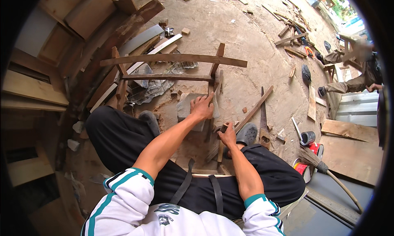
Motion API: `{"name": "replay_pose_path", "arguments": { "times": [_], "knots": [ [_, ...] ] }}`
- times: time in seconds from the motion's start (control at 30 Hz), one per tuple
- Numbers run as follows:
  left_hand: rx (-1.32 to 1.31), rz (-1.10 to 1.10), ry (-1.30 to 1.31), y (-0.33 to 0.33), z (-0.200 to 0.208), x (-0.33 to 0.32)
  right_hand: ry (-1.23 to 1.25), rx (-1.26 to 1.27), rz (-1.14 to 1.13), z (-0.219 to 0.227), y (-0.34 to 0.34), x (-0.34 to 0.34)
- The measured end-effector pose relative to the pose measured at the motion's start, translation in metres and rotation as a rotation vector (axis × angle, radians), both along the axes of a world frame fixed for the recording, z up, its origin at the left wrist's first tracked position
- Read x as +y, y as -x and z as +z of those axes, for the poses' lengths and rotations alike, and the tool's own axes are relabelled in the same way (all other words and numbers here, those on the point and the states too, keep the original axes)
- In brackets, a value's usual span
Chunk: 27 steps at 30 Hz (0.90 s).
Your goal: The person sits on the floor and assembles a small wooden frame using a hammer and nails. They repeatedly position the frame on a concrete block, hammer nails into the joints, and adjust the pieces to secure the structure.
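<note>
My left hand (202, 107) lies on a grey stone block (185, 108) on the ground between my feet, its fingers stretched toward a wooden frame. My right hand (227, 135) is closed around a small dark, block-like piece (223, 128); its exact kind is unclear. Just beyond my left hand stands the wooden frame, with a curved top rail (174, 59) and a straight lower rail (168, 77) joining two uprights. A long wooden strip (255, 109) slants past my right hand, close to my right shoe (247, 134).
Boards and crumpled sheeting (152, 91) lie at left. Wood scraps (291, 39) litter the far ground. At right are an open can (308, 137), a brush with a long handle (314, 160) and plywood (349, 154). Another person's leg (347, 86) shows at far right.
</note>
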State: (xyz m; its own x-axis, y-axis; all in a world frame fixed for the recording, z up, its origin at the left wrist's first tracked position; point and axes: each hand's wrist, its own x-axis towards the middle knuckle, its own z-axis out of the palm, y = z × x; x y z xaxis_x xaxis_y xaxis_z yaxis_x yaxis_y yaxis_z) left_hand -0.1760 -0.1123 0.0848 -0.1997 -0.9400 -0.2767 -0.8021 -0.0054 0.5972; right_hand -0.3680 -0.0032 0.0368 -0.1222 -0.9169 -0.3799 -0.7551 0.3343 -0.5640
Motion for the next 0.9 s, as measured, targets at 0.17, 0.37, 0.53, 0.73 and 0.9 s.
{"name": "replay_pose_path", "arguments": {
  "times": [0.17, 0.37, 0.53, 0.73, 0.9],
  "knots": [
    [0.008, 0.049, -0.085, 0.004, 0.001, -0.015, -0.003, -0.042, -0.061, 0.014, 0.009, -0.011],
    [0.090, 0.128, -0.170, 0.014, 0.008, -0.037, 0.019, -0.073, -0.114, 0.014, 0.015, -0.008],
    [0.079, 0.177, -0.210, 0.009, -0.002, -0.065, 0.037, -0.109, -0.136, 0.009, 0.010, -0.003],
    [0.048, 0.177, -0.219, 0.012, 0.006, -0.077, -0.050, -0.237, -0.286, 0.021, 0.006, -0.012],
    [0.206, 0.201, -0.187, 0.004, -0.004, -0.079, 0.092, -0.410, -0.380, 0.023, -0.004, -0.032]
  ]
}}
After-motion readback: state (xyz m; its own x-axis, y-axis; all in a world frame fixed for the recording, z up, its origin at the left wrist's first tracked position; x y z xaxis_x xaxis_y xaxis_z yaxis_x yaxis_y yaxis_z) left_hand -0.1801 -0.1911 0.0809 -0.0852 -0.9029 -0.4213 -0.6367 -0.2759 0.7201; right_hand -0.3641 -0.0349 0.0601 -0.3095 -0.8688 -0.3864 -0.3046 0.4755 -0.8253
